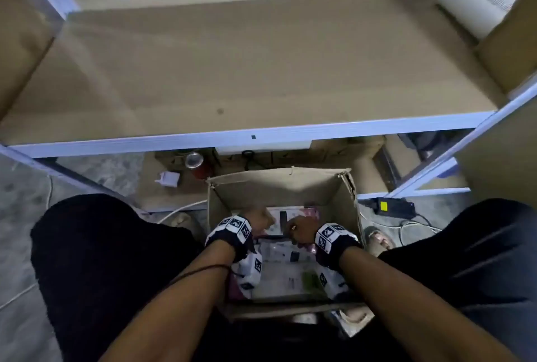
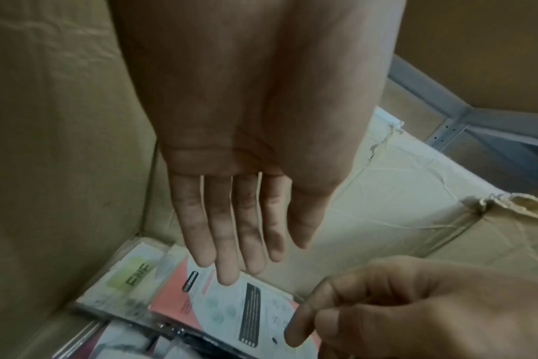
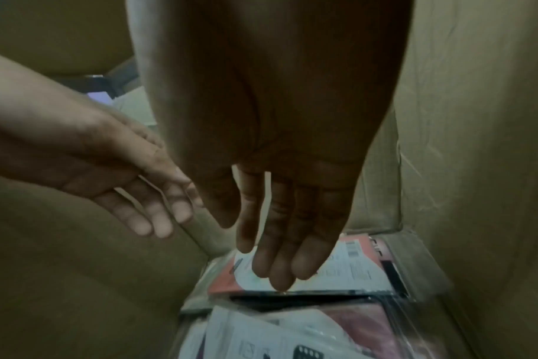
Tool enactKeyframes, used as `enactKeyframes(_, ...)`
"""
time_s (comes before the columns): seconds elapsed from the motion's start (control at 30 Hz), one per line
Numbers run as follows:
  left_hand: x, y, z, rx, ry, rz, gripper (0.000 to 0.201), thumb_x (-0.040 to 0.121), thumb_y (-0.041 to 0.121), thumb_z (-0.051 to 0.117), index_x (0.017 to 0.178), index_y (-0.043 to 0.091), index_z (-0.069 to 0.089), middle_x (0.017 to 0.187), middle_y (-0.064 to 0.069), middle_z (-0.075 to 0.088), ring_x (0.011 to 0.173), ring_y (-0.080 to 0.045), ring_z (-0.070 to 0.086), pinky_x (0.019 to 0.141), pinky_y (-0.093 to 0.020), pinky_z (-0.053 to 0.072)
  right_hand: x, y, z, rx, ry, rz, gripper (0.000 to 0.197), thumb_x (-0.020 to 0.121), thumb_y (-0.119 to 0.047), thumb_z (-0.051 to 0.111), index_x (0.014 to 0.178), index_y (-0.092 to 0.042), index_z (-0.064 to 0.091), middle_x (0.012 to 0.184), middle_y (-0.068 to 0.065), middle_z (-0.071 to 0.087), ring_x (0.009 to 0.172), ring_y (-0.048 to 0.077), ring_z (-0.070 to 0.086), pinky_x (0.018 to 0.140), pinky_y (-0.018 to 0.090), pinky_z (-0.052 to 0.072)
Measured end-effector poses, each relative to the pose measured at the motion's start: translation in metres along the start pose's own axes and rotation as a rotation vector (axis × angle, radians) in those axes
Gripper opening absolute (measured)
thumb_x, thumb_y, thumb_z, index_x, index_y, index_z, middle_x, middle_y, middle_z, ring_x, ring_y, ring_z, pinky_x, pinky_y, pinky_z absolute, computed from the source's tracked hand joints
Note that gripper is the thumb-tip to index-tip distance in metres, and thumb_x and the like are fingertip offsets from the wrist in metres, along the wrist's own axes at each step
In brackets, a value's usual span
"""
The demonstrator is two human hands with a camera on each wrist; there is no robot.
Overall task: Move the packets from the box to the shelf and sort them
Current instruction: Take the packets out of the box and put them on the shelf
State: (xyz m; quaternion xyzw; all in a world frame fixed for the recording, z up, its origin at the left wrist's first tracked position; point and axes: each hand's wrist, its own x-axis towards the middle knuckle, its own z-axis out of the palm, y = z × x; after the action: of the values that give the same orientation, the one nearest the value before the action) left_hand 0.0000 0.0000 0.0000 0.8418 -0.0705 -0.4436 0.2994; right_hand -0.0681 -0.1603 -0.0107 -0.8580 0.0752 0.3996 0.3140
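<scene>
1. In the head view we see an open cardboard box [image 1: 283,187] at lower centre, on the floor between the person's knees; both hands reach down into it.
2. The left hand [image 2: 246,194] has its fingers straight and slightly apart, gripping nothing; its fingertips [image 2: 228,277] hover over, or perhaps touch, a pink and white packet [image 2: 231,313]; we cannot tell which.
3. The right hand [image 3: 280,218] has straight fingers held together, reaching down to the same packet's edge; it holds nothing.
4. More packets [image 1: 286,257] lie flat on the box bottom, overlapping.
5. The shelf [image 1: 261,71] fills the upper half of the head view; a red can [image 1: 197,164] sits beneath it.
</scene>
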Motion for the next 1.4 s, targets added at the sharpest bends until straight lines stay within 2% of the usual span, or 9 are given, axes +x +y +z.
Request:
enactKeyframes(0.1,0.006,-0.005,0.001,0.031,-0.023,0.003,0.027,0.096,0.016,0.061,0.086,-0.006,0.072,0.102,-0.030,0.071,0.094,-0.040,0.068,0.088,-0.043,0.056,0.007,0.003,0.004,-0.019,-0.034,0.042,0.033,0.102,-0.017,0.048,0.126,0.000,0.063,0.118,0.023,0.068,0.098,0.035,0.069,0.084,0.039,0.055)
enactKeyframes(0.17,0.005,-0.007,0.002,0.048,-0.030,-0.027,0.028,0.097,0.022,0.062,0.078,0.004,0.069,0.098,-0.026,0.073,0.087,-0.034,0.067,0.078,-0.034,0.054,0.012,0.005,0.009,-0.104,-0.064,0.055,0.033,0.099,-0.017,0.053,0.121,0.004,0.065,0.119,0.024,0.067,0.105,0.038,0.067,0.090,0.042,0.054)
enactKeyframes(0.3,0.009,-0.014,0.003,0.047,-0.021,-0.045,0.029,0.094,0.026,0.065,0.094,0.000,0.077,0.099,-0.021,0.075,0.095,-0.033,0.071,0.084,-0.039,0.059,0.022,0.009,0.031,-0.322,-0.140,0.067,0.027,0.091,-0.016,0.061,0.108,0.003,0.069,0.116,0.023,0.068,0.104,0.035,0.067,0.085,0.037,0.055)
enactKeyframes(0.47,0.013,-0.018,0.003,0.016,0.037,-0.043,0.026,0.091,0.024,0.067,0.092,0.000,0.077,0.095,-0.019,0.076,0.091,-0.033,0.072,0.081,-0.039,0.061,0.033,0.013,0.046,-0.542,-0.176,-0.025,0.032,0.082,-0.022,0.074,0.112,-0.011,0.072,0.122,0.012,0.067,0.109,0.030,0.065,0.093,0.040,0.055)
enactKeyframes(0.63,0.013,-0.022,0.005,-0.009,0.043,-0.044,0.023,0.091,0.023,0.067,0.092,0.002,0.077,0.094,-0.016,0.077,0.091,-0.033,0.073,0.083,-0.041,0.061,0.037,0.021,0.053,-0.639,-0.231,-0.040,0.059,0.076,-0.026,0.083,0.131,-0.019,0.061,0.147,0.010,0.050,0.132,0.029,0.050,0.106,0.041,0.047)
enactKeyframes(0.87,0.010,-0.028,0.006,-0.016,0.057,-0.031,0.022,0.091,0.026,0.068,0.091,0.007,0.077,0.092,-0.014,0.078,0.084,-0.028,0.074,0.079,-0.033,0.061,0.034,0.008,0.056,-0.615,-0.152,-0.058,0.030,0.081,-0.013,0.073,0.109,-0.003,0.069,0.114,0.018,0.067,0.105,0.034,0.066,0.092,0.043,0.056)
enactKeyframes(1.03,0.009,-0.026,0.005,-0.056,0.067,-0.034,0.018,0.090,0.020,0.066,0.091,0.006,0.077,0.093,-0.015,0.077,0.084,-0.032,0.073,0.079,-0.044,0.062,0.033,0.004,0.056,-0.651,-0.141,-0.083,0.022,0.082,-0.009,0.067,0.104,-0.004,0.069,0.107,0.017,0.068,0.098,0.033,0.068,0.087,0.043,0.058)
enactKeyframes(1.3,0.002,-0.024,0.007,-0.053,0.058,-0.042,0.016,0.092,0.026,0.068,0.087,0.012,0.074,0.093,-0.015,0.077,0.089,-0.034,0.074,0.082,-0.045,0.062,0.029,0.007,0.053,-0.639,-0.206,-0.076,0.044,0.082,-0.017,0.076,0.124,-0.010,0.063,0.132,0.016,0.059,0.115,0.034,0.061,0.095,0.044,0.054)
enactKeyframes(1.4,-0.001,-0.025,0.006,-0.044,0.087,-0.050,0.020,0.091,0.028,0.068,0.095,0.010,0.077,0.074,-0.003,0.074,0.076,-0.027,0.073,0.078,-0.039,0.063,0.025,0.009,0.057,-0.686,-0.239,-0.065,0.046,0.089,-0.020,0.070,0.132,-0.009,0.059,0.141,0.015,0.053,0.125,0.034,0.056,0.100,0.044,0.051)
